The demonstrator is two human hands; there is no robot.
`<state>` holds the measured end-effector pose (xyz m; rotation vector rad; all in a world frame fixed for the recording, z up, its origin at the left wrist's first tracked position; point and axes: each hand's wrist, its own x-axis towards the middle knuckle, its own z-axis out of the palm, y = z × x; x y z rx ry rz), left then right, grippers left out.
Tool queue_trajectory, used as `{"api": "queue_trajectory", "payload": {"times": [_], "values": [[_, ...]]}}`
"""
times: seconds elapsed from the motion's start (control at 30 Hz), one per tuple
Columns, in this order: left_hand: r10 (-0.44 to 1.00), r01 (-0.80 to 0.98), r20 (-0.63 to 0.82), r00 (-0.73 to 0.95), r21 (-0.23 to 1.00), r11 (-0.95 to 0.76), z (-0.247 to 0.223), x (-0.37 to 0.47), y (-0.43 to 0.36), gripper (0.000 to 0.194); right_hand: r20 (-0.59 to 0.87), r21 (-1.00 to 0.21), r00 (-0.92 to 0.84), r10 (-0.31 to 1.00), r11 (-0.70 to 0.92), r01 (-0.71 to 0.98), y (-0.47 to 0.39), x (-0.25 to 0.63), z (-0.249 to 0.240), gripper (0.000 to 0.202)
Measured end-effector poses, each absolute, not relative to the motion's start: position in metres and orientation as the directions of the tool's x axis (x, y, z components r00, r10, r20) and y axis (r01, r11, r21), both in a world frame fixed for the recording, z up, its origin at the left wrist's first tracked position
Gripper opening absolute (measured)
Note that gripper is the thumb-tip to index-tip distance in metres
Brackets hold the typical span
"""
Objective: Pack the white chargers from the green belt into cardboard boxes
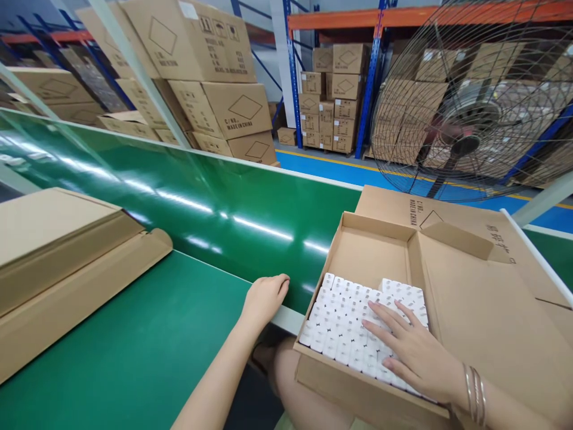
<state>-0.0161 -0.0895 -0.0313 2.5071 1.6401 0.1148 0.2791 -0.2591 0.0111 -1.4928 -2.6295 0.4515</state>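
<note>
My right hand (414,352) lies with fingers spread on a block of small white square pieces (344,313), each with a small grey mark on top. They stand in tight rows inside an open cardboard box (371,248), filling its near part and leaving bare cardboard at the far end. The box's lid (487,310) is folded back to the right. My left hand (265,300) is closed, knuckles up, by the rim of the green conveyor belt, left of the box. Its fingertips curl out of sight, so whatever they may hold is hidden.
A green conveyor belt (273,203) runs across behind the box. More flat cardboard boxes (58,239) lie on the green table (134,346) at left. Large cartons (219,113) are stacked beyond the belt. A big wire fan (465,119) stands behind the box, before loaded racks.
</note>
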Motion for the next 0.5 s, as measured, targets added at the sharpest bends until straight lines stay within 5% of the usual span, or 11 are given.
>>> {"api": "queue_trajectory", "payload": {"times": [0.5], "values": [[0.918, 0.908, -0.016, 0.395, 0.161, -0.388, -0.0283, -0.0154, -0.0909, 0.032, -0.098, -0.256, -0.564, 0.820, 0.526, 0.811, -0.2536, 0.2773, 0.0124, 0.057]]}}
